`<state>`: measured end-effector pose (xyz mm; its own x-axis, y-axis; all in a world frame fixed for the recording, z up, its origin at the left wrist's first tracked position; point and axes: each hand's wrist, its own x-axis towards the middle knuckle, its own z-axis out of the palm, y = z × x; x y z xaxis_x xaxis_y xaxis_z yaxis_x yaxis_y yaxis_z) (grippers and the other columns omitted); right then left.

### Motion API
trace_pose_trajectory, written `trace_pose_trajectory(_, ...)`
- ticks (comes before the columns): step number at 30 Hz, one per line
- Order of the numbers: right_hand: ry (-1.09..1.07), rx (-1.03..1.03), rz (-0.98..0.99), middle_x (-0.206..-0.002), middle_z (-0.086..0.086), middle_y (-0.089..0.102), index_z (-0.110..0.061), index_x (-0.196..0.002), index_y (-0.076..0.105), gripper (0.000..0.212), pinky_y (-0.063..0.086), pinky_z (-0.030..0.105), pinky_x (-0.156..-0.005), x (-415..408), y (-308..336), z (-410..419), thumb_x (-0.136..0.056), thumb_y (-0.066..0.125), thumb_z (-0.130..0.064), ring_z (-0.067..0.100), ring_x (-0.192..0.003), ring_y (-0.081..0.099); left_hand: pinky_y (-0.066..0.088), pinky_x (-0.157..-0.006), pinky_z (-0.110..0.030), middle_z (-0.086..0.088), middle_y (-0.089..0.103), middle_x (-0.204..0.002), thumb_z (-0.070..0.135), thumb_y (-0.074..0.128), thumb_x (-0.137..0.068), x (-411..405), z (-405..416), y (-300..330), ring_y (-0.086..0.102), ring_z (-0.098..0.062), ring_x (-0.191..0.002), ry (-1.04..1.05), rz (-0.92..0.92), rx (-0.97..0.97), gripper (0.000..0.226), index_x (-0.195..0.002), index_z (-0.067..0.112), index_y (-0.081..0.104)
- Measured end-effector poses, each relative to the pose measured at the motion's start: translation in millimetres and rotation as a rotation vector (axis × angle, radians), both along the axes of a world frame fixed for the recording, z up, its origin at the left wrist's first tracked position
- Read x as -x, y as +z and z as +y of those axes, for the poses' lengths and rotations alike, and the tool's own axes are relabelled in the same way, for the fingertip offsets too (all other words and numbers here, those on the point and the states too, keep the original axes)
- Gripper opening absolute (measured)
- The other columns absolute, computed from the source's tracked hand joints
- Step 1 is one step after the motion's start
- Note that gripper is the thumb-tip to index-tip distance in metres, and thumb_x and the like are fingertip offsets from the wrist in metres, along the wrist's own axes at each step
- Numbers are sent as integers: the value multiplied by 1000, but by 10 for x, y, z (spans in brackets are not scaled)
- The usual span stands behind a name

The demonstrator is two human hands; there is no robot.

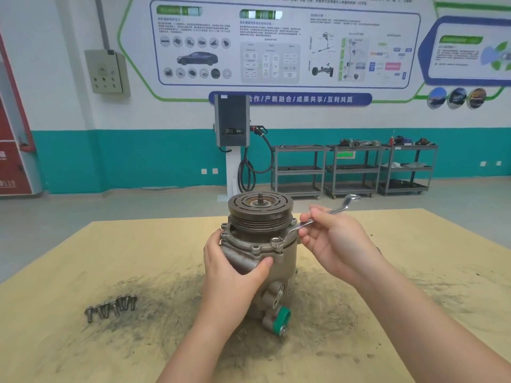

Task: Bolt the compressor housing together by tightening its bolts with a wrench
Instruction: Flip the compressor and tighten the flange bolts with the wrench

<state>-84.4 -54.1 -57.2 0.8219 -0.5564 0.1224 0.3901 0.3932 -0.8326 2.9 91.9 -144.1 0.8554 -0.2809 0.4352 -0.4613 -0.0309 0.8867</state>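
A grey metal compressor (286,258) stands upright in the middle of the table, its dark grooved pulley (260,214) on top and a green cap (283,317) on a port low at the front. My left hand (232,269) grips the housing's left side, thumb across the front. My right hand (334,241) holds the shaft of a silver ring wrench (297,228). The wrench's ring end sits over a bolt (276,241) on the flange's front right. Its other end sticks up to the right beyond my fingers.
Several loose bolts (112,309) lie in a row on the table's left part. The tan tabletop (414,272) is stained with dark grime around the compressor. Beyond the table stand a charging post (232,134) and grey shelf carts (351,170) along the wall.
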Motion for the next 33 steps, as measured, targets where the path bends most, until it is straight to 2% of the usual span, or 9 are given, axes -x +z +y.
trace_pose_trajectory(2, 39, -25, 24, -65, 7, 60, -6, -94, 45, 10, 47, 23, -47, -24, -2, -56, -102, 40, -3, 15, -46, 54, 37, -96, -17, 19, 38, -135, 35, 86, -72, -3, -1, -2, 42, 0, -123, -4, 4, 9, 94, -146, 32, 28)
trace_pose_trajectory(4, -8, -31, -5, -68, 8, 59, -7, -88, 45, 16, 47, 25, -51, -30, -13, -94, -103, 39, -4, 15, -46, 55, 38, -95, -16, 21, 38, -133, 36, 86, -72, 2, -4, 8, 45, 5, -118, -10, 8, 8, 94, -145, 34, 28)
trace_pose_trajectory(7, -31, -20, -56, -60, 4, 61, -9, -85, 44, 20, 49, 24, -50, -24, -55, -109, -103, 38, -3, 14, -46, 55, 38, -93, -16, 21, 38, -134, 38, 86, -72, -4, -1, 10, 46, 7, -116, -11, 9, 1, 95, -145, 35, 27)
trace_pose_trajectory(11, 12, 11, -54, -61, 5, 60, -10, -87, 42, 19, 48, 23, -47, -20, -54, -70, -103, 36, -3, 16, -46, 55, 41, -100, -23, 16, 39, -139, 36, 87, -72, -9, -1, 2, 44, -4, -126, -10, 10, 12, 94, -145, 35, 27)
trace_pose_trajectory(15, -21, 61, -14, -62, 6, 57, -9, -87, 41, 19, 44, 23, -44, -62, 10, -46, -103, 35, -1, 16, -44, 52, 43, -111, -37, 13, 40, -141, 32, 88, -72, 10, 2, 14, 45, -8, -129, -8, 10, 15, 95, -146, 31, 29)
trace_pose_trajectory(20, -210, 98, -97, -59, 5, 56, -8, -92, 41, 17, 43, 25, -43, -38, -108, 71, -97, 34, 7, 17, -43, 52, 43, -111, -38, 14, 41, -141, 32, 87, -72, 46, 12, 31, 45, -9, -129, -8, 18, 22, 95, -146, 32, 28)
trace_pose_trajectory(25, -388, 188, -205, -65, 1, 67, -10, -97, 40, 10, 51, 23, -50, 82, -298, 245, -104, 34, -6, 20, -51, 64, 43, -111, -37, 14, 40, -142, 32, 87, -72, 43, 5, 35, 45, -9, -129, -5, 25, 22, 96, -147, 31, 28)
trace_pose_trajectory(29, -364, 205, -192, -65, 2, 67, -11, -96, 39, 11, 51, 24, -48, 102, -257, 251, -104, 34, -5, 21, -50, 64, 43, -110, -37, 14, 40, -142, 33, 87, -73, 42, 2, 48, 45, -10, -129, -2, 35, 18, 95, -146, 32, 27)
trace_pose_trajectory(33, -181, 143, -75, -66, 11, 57, -12, -90, 37, 19, 45, 26, -41, 27, -35, 76, -100, 33, 4, 21, -44, 56, 43, -107, -31, 15, 40, -140, 32, 88, -73, 49, -5, 50, 44, -6, -128, -6, 36, 17, 94, -146, 32, 29)
